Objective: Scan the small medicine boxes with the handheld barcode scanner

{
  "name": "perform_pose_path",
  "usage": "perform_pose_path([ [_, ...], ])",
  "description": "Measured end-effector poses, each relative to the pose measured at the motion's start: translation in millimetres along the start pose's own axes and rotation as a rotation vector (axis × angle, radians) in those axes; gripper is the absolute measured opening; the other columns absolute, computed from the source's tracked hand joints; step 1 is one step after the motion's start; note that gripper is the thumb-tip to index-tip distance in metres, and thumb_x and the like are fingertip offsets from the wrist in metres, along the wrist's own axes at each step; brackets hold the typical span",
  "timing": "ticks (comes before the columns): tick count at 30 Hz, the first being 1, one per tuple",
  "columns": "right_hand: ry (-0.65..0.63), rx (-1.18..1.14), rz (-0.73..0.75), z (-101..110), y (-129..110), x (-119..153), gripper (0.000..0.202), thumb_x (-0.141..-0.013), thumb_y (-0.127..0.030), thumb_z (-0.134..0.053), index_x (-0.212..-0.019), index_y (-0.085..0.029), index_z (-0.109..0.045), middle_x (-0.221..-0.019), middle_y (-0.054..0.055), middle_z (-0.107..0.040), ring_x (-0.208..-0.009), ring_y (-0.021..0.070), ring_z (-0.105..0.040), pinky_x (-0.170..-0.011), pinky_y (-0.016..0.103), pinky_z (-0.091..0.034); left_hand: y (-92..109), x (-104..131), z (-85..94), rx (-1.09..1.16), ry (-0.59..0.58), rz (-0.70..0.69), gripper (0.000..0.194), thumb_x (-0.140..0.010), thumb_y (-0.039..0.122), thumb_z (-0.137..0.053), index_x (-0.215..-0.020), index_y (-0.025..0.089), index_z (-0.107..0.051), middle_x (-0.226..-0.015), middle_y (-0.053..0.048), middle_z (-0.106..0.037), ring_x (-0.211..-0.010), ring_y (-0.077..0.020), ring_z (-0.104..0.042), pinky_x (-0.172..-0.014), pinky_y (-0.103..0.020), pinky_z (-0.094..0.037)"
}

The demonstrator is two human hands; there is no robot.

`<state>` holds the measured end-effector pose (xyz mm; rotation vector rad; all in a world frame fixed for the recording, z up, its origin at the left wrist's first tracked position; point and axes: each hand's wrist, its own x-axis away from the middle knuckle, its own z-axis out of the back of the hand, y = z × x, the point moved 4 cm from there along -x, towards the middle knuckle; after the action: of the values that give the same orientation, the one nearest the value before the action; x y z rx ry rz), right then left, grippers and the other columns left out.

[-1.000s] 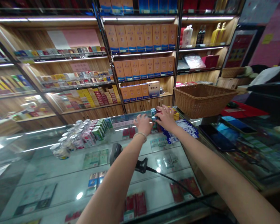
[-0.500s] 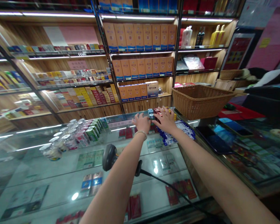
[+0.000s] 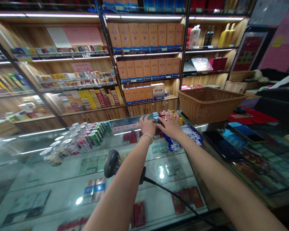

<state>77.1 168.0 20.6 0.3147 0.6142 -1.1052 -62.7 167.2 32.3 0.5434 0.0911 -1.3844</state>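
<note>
Both of my hands reach to the far part of the glass counter (image 3: 74, 179), one on each side of a small stack of teal containers (image 3: 155, 116). My left hand (image 3: 146, 127), with a bracelet at the wrist, has its fingers apart and its thumb side against or very near the stack. From the right, my right hand (image 3: 170, 125) spreads its fingers over small red boxes (image 3: 162, 114), its thumb close to the teal containers. Whether the thumbs touch them I cannot tell. Blue-and-white small packs (image 3: 188, 136) lie by my right wrist.
A handheld scanner (image 3: 112, 163) lies partly under my left forearm, its cable (image 3: 173, 194) running to the front right. Clear-lidded jars (image 3: 59, 147) and green cans (image 3: 95, 136) stand left. A wicker basket (image 3: 207, 107) and a dark tablet-like device (image 3: 223, 146) are at right.
The view has shifted very slightly. Both hands stay at the teal containers in almost the same pose, and nothing has visibly been picked up or set down.
</note>
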Motion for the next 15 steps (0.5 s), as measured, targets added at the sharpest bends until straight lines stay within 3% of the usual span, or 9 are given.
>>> perform_pose_path([
  [15,0.011,0.0,-0.013,-10.0,3.3,-2.9,0.055,-0.105,-0.059,-0.035,-0.143,-0.031,-0.063,-0.167,0.011,-0.04,-0.154,0.038,-0.026,-0.122,0.069,-0.013,0.7,-6.2,-3.6,-0.008,-0.015,0.019,0.026,-0.095,0.037,-0.059,-0.108,0.036,-0.081,-0.157,-0.001,-0.054,-0.15,-0.0333,-0.031,-0.121,-0.061,-0.026],
])
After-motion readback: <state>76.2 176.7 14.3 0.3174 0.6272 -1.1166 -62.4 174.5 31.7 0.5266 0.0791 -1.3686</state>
